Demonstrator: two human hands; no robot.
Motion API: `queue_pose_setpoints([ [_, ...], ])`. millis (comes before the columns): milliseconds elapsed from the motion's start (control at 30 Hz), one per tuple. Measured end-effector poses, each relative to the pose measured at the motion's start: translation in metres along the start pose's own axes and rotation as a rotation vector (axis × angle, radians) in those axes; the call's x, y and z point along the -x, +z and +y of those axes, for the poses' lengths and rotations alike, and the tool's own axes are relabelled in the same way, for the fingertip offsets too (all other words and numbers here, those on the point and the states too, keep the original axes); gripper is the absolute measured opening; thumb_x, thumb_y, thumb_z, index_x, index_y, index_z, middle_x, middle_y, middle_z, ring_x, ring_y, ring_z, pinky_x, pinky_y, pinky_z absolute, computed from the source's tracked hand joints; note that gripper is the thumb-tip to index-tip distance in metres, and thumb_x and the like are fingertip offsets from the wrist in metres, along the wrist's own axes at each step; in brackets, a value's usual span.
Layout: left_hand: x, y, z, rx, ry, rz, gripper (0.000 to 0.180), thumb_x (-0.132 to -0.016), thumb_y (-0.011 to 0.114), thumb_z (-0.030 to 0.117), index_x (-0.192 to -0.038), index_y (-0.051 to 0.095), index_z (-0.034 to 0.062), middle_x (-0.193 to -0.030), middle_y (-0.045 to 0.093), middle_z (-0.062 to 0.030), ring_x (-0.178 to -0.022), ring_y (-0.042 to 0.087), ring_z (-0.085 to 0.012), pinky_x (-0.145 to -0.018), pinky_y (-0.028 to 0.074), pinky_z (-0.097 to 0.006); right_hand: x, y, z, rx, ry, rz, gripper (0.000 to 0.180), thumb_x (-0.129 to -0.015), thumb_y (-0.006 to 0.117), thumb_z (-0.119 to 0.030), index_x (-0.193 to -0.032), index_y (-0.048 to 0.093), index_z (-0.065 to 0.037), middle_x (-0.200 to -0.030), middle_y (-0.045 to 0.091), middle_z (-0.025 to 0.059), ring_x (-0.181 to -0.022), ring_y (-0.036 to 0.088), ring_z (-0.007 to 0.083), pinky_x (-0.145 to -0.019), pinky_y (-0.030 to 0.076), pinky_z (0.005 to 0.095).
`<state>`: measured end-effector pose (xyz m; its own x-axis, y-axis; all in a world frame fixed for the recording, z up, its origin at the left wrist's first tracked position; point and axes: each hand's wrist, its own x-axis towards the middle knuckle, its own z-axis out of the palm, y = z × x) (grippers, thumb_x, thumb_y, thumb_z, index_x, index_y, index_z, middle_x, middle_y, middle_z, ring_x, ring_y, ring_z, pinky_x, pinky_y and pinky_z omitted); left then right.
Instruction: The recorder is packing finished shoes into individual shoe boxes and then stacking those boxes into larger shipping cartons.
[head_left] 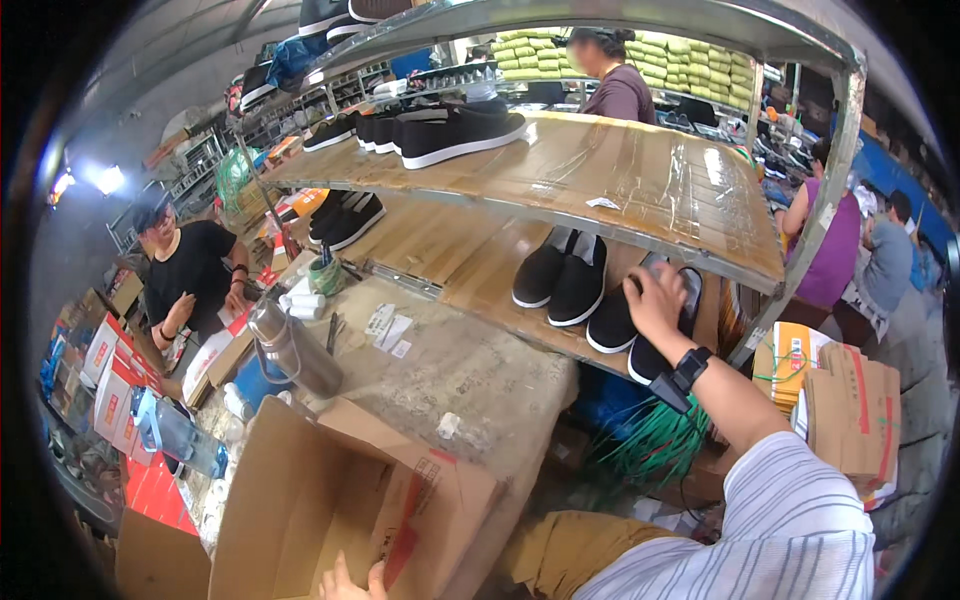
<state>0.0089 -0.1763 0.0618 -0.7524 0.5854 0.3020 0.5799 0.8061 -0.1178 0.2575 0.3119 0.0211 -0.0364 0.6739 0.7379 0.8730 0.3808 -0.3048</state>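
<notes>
My right hand (655, 300) reaches onto the lower shelf, its fingers curled over a pair of black slip-on shoes (612, 326) with white soles. The hand hides part of that pair. Just left of it another black pair (566, 280) sits side by side on the same shelf. At the lower edge, my left hand (350, 582) is only partly in view, with its fingers apart at the near side of an open cardboard box (270, 490). Part of the box's inside shows; I see no shoes there.
A metal rack's upper shelf (640, 180) holds more black shoes (460, 132). On the worktable (480, 370) stand a steel flask (295, 350) and a plastic bottle (180, 435). Flattened cartons (850, 410) are stacked at right. A co-worker (195, 265) is across the table.
</notes>
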Motion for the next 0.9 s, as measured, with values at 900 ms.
queue_pose_setpoints([
  [900, 0.014, -0.078, 0.104, 1.512, -0.394, -0.271, 0.044, -0.094, 0.053, 0.013, -0.132, 0.040, -0.0049, -0.116, 0.055, -0.0109, -0.083, 0.054, -0.0134, -0.081, 0.046, -0.029, 0.130, -0.080, -0.166, -2.184, 0.729, -1.619, 0.024, -0.093, 0.049, -0.013, -0.115, 0.055, -0.002, -0.108, 0.061, 0.0100, -0.095, 0.062, 0.0180, -0.082, 0.053, 0.0310],
])
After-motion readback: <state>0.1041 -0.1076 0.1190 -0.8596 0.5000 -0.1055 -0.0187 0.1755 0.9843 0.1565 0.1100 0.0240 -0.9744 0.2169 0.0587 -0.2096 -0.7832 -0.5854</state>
